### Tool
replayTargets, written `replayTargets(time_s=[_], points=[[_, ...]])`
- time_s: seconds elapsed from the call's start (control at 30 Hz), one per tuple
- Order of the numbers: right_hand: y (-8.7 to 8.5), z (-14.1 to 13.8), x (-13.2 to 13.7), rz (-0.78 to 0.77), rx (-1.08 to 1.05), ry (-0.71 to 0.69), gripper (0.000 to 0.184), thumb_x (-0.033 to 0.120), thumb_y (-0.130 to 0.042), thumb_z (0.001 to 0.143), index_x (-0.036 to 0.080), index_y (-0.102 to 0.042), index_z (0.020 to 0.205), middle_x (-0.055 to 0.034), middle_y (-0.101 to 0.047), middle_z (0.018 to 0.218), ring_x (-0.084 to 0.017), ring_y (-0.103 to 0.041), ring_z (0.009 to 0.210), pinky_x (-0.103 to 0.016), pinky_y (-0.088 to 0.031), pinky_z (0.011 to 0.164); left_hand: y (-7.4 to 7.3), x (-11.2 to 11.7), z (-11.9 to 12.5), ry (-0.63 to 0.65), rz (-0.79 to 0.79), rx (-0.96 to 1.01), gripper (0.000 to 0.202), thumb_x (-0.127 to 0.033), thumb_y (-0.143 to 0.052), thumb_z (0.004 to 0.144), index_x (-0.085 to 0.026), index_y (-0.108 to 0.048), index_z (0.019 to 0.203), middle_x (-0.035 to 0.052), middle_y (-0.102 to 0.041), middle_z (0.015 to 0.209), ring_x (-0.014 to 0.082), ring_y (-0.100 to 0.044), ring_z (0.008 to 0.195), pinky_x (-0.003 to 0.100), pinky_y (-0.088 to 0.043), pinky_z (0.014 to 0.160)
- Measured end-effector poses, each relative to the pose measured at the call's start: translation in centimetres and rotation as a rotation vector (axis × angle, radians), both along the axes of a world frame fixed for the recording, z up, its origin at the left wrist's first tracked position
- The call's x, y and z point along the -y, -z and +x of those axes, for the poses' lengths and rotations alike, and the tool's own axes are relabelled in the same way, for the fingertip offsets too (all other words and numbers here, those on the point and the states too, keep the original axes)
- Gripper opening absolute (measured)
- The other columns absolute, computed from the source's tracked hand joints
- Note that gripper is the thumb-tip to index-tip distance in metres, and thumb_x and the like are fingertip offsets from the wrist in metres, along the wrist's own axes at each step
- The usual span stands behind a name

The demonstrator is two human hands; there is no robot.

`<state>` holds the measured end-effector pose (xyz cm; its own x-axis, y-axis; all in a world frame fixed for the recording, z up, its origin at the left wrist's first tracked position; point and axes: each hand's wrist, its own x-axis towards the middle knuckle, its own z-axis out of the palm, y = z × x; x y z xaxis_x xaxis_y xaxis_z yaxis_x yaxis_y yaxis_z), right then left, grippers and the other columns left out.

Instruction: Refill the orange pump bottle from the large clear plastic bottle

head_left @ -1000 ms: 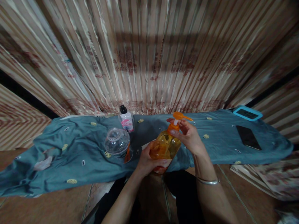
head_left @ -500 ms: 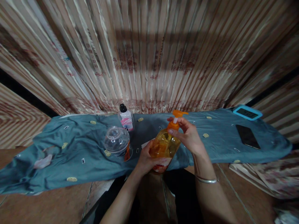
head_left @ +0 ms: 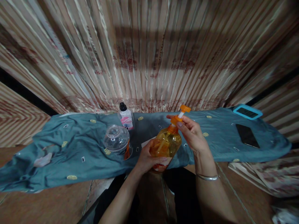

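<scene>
My left hand (head_left: 147,160) is wrapped round the lower body of a clear pump bottle (head_left: 170,144) of amber liquid, which leans to the right. Thumb and fingers of my right hand (head_left: 191,132) pinch the collar of its orange pump top (head_left: 185,108). The collar sits a little above the orange neck, and the pump's tube shows inside the bottle. To the left stands a clear plastic cup with a domed lid (head_left: 116,140). Behind that cup is a small bottle with a black cap (head_left: 126,117) and a pink label.
A blue-green cloth (head_left: 93,155) covers the narrow surface. At its right end are a blue-framed digital clock (head_left: 248,112) and a dark phone (head_left: 247,136). A crumpled whitish scrap (head_left: 43,160) lies at the left. Pleated curtains (head_left: 149,62) hang close behind.
My right hand has raised the orange pump top slightly up and to the right, so more of the bottle's neck shows. My left hand keeps its hold on the bottle.
</scene>
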<state>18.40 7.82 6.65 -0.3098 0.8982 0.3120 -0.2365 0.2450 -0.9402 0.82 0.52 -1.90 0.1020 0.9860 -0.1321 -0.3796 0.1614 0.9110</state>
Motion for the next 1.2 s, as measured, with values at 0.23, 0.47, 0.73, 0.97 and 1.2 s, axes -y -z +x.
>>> replayTargets(time_s=[0.23, 0.47, 0.73, 0.97, 1.2], points=[[-1.8, 0.2, -0.4, 0.096, -0.201, 0.226, 0.027, 0.047, -0.091, 0.083, 0.028, -0.083, 0.101, -0.0009, -0.079, 0.104, -0.014, -0.074, 0.098, -0.019, -0.056, 0.091, -0.1, 0.0, -0.2, -0.023, 0.009, -0.058, 0.074, -0.027, -0.099, 0.045, -0.019, -0.069, 0.112, 0.006, -0.079, 0.115, 0.0289, -0.075, 0.112, 0.042, -0.059, 0.101], [-3.4, 1.9, 0.3, 0.244, -0.319, 0.444, 0.023, 0.041, -0.094, 0.081, 0.026, -0.083, 0.094, 0.0035, -0.077, 0.091, -0.016, -0.075, 0.092, -0.025, -0.06, 0.081, -0.2, -0.2, -0.3, -0.047, 0.004, -0.092, 0.076, -0.028, -0.101, 0.041, -0.019, -0.07, 0.11, 0.0067, -0.08, 0.115, 0.0303, -0.075, 0.112, 0.044, -0.058, 0.104], [-6.2, 5.4, 0.1, 0.36, -0.379, 0.682, 0.024, 0.042, -0.095, 0.076, 0.023, -0.081, 0.081, 0.0003, -0.069, 0.076, -0.012, -0.065, 0.074, -0.023, -0.053, 0.064, 0.1, -0.5, -0.5, -0.06, 0.006, -0.091, 0.075, -0.029, -0.101, 0.04, -0.018, -0.071, 0.108, 0.0065, -0.08, 0.109, 0.0296, -0.076, 0.107, 0.043, -0.059, 0.102], [-7.9, 7.9, -0.6, 0.436, -0.38, 0.868, 0.032, 0.057, -0.093, 0.073, 0.028, -0.079, 0.073, -0.0004, -0.066, 0.07, -0.01, -0.05, 0.057, -0.021, -0.037, 0.044, 0.3, -0.8, -0.9, -0.108, -0.006, -0.134, 0.076, -0.032, -0.1, 0.04, -0.017, -0.07, 0.108, 0.0085, -0.08, 0.111, 0.031, -0.076, 0.11, 0.043, -0.058, 0.103], [-2.4, 7.7, -5.5, 0.3, -0.364, 0.85, 0.035, 0.037, -0.091, 0.068, 0.021, -0.07, 0.091, 0.001, -0.071, 0.083, -0.009, -0.065, 0.065, -0.018, -0.052, 0.062, 0.4, -1.2, -1.4, -0.206, 0.004, -0.11, 0.072, -0.031, -0.1, 0.043, -0.018, -0.07, 0.107, 0.0066, -0.081, 0.108, 0.0286, -0.077, 0.107, 0.04, -0.06, 0.099]])
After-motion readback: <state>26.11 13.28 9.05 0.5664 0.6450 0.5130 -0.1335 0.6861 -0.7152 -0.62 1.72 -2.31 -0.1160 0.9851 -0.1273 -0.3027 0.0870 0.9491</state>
